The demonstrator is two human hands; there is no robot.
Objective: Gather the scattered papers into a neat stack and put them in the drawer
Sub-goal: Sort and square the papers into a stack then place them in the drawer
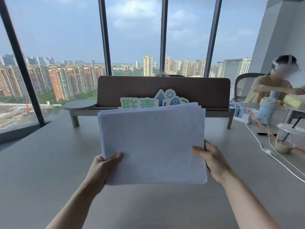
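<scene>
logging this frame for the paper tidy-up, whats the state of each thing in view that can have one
paper stack: gathered, held up above the desk, top edges still uneven
left hand: grips the stack's lower left corner
right hand: grips the stack's right edge
plastic cup: upright on the desk, lidded, straw in, nearly empty
pen: lying flat on the desk
drawer: not in view

The grey tabletop (49,162) carries a low desk shelf (163,109), a plastic iced-drink cup (286,138), white cables (270,151) and a black pen (262,134).
</scene>
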